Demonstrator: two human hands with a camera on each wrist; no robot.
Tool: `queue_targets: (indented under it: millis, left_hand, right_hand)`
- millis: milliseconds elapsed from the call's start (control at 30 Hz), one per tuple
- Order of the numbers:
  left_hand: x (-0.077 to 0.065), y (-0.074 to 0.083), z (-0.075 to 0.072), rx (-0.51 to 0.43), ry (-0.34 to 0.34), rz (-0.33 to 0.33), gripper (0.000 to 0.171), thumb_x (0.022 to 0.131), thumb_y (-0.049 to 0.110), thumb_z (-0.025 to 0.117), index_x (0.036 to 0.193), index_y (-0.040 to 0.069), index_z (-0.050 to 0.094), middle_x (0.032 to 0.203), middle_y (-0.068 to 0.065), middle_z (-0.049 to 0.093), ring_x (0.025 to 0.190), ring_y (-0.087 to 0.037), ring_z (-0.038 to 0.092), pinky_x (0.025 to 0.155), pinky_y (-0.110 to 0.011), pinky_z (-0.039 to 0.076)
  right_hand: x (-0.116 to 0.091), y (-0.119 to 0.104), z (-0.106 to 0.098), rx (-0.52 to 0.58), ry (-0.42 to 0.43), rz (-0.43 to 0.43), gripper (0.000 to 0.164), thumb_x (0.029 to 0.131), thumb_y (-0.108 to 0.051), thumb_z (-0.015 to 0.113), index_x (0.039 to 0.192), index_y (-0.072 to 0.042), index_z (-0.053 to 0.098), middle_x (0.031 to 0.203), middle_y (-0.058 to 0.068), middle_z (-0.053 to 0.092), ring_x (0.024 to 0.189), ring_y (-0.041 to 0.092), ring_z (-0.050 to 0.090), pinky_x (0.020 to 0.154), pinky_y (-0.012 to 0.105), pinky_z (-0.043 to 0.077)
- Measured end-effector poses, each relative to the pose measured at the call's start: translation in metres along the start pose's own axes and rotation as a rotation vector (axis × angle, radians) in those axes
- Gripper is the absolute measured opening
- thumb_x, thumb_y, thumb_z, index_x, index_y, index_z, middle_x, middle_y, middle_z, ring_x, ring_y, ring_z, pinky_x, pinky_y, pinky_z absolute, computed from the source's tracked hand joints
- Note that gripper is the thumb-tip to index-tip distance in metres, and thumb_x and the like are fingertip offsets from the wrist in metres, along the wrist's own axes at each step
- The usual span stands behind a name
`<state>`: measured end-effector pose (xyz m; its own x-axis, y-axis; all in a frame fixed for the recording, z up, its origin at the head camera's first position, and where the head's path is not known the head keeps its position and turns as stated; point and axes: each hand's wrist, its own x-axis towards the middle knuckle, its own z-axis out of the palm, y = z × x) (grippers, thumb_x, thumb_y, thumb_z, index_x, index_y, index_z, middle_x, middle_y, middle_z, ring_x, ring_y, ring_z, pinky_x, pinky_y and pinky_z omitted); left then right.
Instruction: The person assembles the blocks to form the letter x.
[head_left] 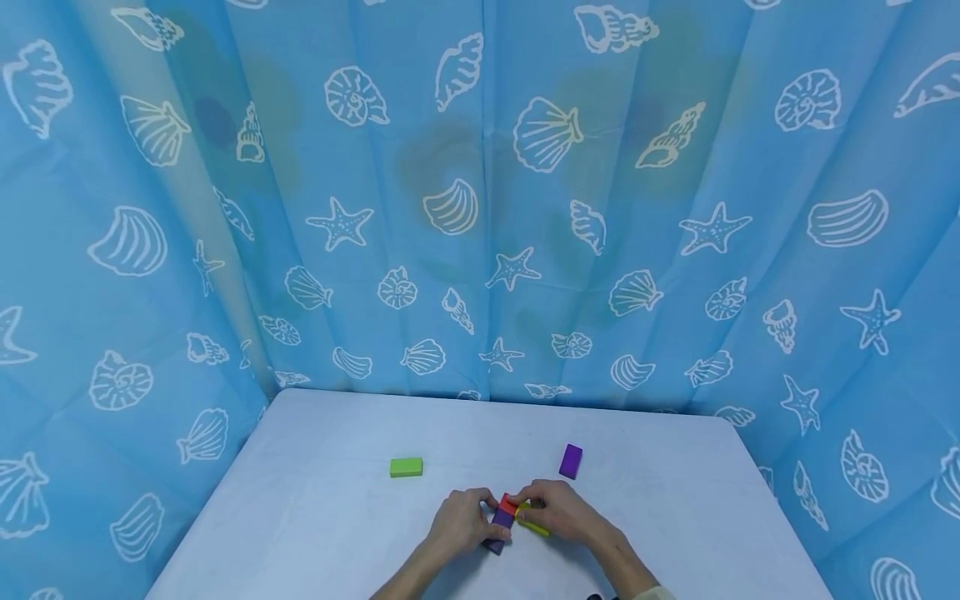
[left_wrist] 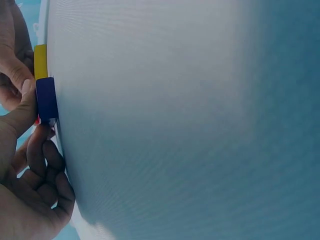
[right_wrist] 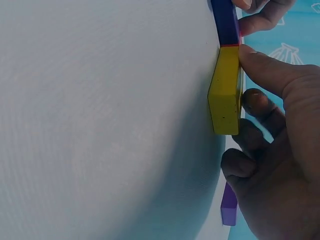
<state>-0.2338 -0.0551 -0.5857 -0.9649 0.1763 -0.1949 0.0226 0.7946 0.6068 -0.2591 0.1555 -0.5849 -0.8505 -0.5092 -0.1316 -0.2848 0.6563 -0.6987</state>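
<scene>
My left hand [head_left: 461, 523] pinches a dark purple block [head_left: 502, 518] between thumb and fingers, low in the middle of the head view. A red block [head_left: 508, 502] adjoins its far end, mostly hidden in the wrist views. Opposite, my right hand [head_left: 562, 508] holds a yellow block [head_left: 534, 527] slanting against these two, its index fingertip on the red one. In the right wrist view, the yellow block [right_wrist: 225, 95] meets the dark block [right_wrist: 226, 22] end to end. The left wrist view has the dark block [left_wrist: 47, 99] beside the left fingers.
A light green block [head_left: 407, 467] lies on the white table [head_left: 322, 517] to the far left of the hands. Beyond the right hand is a purple block [head_left: 571, 461]. A blue curtain [head_left: 480, 292] with shell prints surrounds the table's back and sides.
</scene>
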Motion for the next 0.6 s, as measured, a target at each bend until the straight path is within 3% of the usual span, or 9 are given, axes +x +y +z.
queue_targets:
  millis: [300,600]
  left_hand:
    - [0.0007,0.0010,-0.0013,-0.012,-0.001,0.005,0.043,0.073,0.044,0.088,0.103,0.019,0.072,0.066,0.005,0.058,0.060,-0.013,0.053,0.057,-0.027,0.036]
    - [0.0000,0.0008,-0.0015,0.009,-0.006,0.013,0.039,0.073,0.043,0.088,0.101,0.020,0.073,0.067,0.006,0.057,0.062,-0.013,0.052,0.058,-0.028,0.036]
  right_hand:
    - [0.0015,-0.0015,-0.0020,-0.023,-0.024,0.013,0.024,0.094,-0.027,0.071,0.117,-0.024,0.075,0.099,-0.014,0.067,0.085,0.008,0.057,0.081,0.031,0.048]
    - [0.0011,-0.0063,-0.0021,-0.033,-0.026,0.054,0.023,0.093,-0.026,0.072,0.116,-0.022,0.076,0.098,-0.011,0.069,0.083,0.010,0.056,0.079,0.034,0.047]
